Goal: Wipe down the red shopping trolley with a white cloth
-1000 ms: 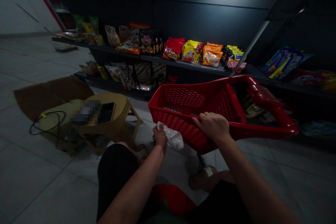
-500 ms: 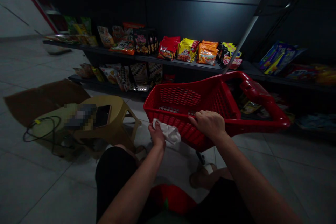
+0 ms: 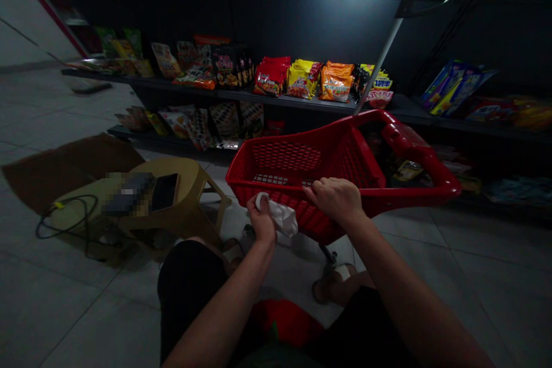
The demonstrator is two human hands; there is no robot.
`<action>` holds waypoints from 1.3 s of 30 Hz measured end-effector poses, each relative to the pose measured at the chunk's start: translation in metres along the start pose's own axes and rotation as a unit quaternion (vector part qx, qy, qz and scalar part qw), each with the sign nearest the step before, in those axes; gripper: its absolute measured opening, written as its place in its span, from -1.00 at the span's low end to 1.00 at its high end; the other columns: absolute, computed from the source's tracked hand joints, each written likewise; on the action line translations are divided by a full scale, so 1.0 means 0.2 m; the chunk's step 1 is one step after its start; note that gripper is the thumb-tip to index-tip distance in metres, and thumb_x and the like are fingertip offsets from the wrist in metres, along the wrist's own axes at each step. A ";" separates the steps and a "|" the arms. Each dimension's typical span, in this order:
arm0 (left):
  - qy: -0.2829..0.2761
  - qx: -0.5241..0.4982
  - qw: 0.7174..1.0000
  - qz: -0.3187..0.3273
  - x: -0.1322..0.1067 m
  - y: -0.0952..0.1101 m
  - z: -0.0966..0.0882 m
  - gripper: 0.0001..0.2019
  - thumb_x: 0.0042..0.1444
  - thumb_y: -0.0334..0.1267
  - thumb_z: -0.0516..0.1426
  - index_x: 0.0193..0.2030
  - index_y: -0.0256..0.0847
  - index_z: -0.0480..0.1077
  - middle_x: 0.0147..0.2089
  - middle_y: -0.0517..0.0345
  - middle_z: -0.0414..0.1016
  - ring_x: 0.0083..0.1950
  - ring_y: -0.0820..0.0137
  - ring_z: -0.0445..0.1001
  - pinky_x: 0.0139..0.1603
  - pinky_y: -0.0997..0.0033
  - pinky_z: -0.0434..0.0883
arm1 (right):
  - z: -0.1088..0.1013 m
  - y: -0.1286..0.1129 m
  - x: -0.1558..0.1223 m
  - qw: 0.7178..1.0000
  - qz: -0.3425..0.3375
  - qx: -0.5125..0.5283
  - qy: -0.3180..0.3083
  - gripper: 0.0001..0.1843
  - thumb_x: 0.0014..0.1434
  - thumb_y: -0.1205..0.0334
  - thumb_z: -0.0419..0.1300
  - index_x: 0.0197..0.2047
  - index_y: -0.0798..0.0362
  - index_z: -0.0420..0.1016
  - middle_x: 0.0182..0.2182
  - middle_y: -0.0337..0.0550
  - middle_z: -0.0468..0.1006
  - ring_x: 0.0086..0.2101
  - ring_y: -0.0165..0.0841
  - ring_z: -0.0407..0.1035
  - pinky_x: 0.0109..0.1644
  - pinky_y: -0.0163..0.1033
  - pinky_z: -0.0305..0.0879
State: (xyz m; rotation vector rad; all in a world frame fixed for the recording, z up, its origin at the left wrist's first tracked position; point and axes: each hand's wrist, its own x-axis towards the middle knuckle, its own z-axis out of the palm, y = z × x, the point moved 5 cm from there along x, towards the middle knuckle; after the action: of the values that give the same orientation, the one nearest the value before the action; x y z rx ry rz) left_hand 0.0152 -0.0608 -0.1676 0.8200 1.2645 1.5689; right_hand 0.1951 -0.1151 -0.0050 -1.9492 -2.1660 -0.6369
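A red plastic shopping cart with a perforated basket stands right before me, its handle loop toward the right. My right hand is closed over the near rim of the basket. In my left hand a crumpled white cloth is pinched, held against or just beside the near side wall at its left part. Some of the left fingers are hidden behind the cloth. Below the basket shows a caster wheel.
Beige plastic stools at the left carry a phone-like dark device and a black cable. Cardboard lies behind them. Shelves beyond the cart hold bagged noodles and snacks. My sandalled feet are under the cart.
The view has shifted slightly, so the cart sits a little further left. My left hand with the cloth has moved slightly right along the basket's side. My right hand stays on the rim.
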 end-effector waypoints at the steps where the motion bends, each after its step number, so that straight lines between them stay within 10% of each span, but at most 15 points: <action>1: -0.007 0.002 1.000 -0.001 -0.03 0.00 0.02 -0.65 0.15 0.04 0.16 -0.05 -0.13 0.30 -0.21 0.23 0.41 -0.21 0.45 0.40 -0.09 0.45 0.33 | 0.00 0.00 0.00 1.000 0.003 0.001 0.001 -0.56 0.36 -0.03 0.01 -0.39 0.06 0.51 -0.43 -0.10 0.58 -0.38 -0.27 0.44 -0.29 -0.19 0.00; 6: -0.079 -0.002 0.997 -0.011 -0.27 -0.05 0.17 -0.66 0.02 0.02 0.27 -0.19 -0.17 0.41 -0.27 0.20 0.48 -0.26 0.42 0.45 -0.15 0.41 0.38 | 0.00 0.01 0.00 1.000 -0.001 0.005 -0.006 -0.55 0.36 -0.03 0.01 -0.38 0.06 0.52 -0.41 -0.09 0.59 -0.36 -0.27 0.45 -0.29 -0.19 0.01; 14: 0.008 0.035 0.997 0.067 0.03 0.05 0.00 -0.68 0.16 -0.01 0.16 -0.05 -0.15 0.34 -0.15 0.17 0.47 -0.17 0.42 0.45 -0.07 0.38 0.37 | -0.02 0.03 -0.01 0.999 0.000 0.014 -0.030 -0.50 0.37 -0.06 -0.02 -0.36 0.08 0.56 -0.39 -0.04 0.60 -0.35 -0.28 0.44 -0.27 -0.21 0.06; 18: -0.109 0.095 0.978 0.150 -0.05 0.04 0.05 -0.82 0.05 -0.14 0.27 -0.24 -0.13 0.46 -0.20 0.15 0.48 -0.09 0.34 0.47 0.06 0.24 0.39 | -0.02 0.02 0.00 0.999 0.004 0.022 -0.033 -0.50 0.37 -0.06 -0.02 -0.35 0.08 0.57 -0.39 -0.03 0.61 -0.35 -0.28 0.44 -0.27 -0.22 0.07; 22: -0.241 0.153 0.934 0.215 -0.13 0.04 0.09 -0.89 -0.03 -0.24 0.32 -0.32 -0.12 0.56 -0.25 0.12 0.48 -0.16 0.31 0.51 -0.04 0.23 0.46 | -0.02 0.04 -0.01 0.999 -0.007 0.016 -0.028 -0.50 0.38 -0.06 -0.02 -0.34 0.08 0.57 -0.40 -0.05 0.61 -0.34 -0.28 0.45 -0.27 -0.21 0.06; 28: -0.247 0.239 0.884 0.316 -0.04 0.13 0.06 -0.82 0.17 -0.16 0.20 -0.13 -0.06 0.57 -0.20 0.07 0.41 -0.12 0.29 0.42 -0.01 0.21 0.39 | -0.01 0.05 -0.02 0.999 -0.005 0.026 -0.028 -0.52 0.38 -0.03 -0.01 -0.32 0.08 0.59 -0.37 -0.01 0.62 -0.32 -0.27 0.46 -0.26 -0.21 0.08; 39: -0.465 0.344 0.687 0.439 -0.22 0.04 0.23 -0.74 0.17 -0.33 0.21 -0.11 0.19 0.57 -0.15 0.10 0.54 -0.10 0.29 0.39 -0.01 0.25 0.22 | -0.01 0.06 -0.01 0.999 -0.010 0.041 -0.025 -0.48 0.39 -0.05 -0.05 -0.30 0.10 0.59 -0.34 -0.01 0.63 -0.32 -0.27 0.47 -0.27 -0.22 0.08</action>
State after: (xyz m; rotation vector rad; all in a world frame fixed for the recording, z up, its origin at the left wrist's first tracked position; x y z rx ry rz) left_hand 0.0711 -0.0859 -0.1468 2.6020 0.6004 0.8853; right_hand 0.2074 -0.1174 -0.0023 -1.9249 -2.2071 -0.4990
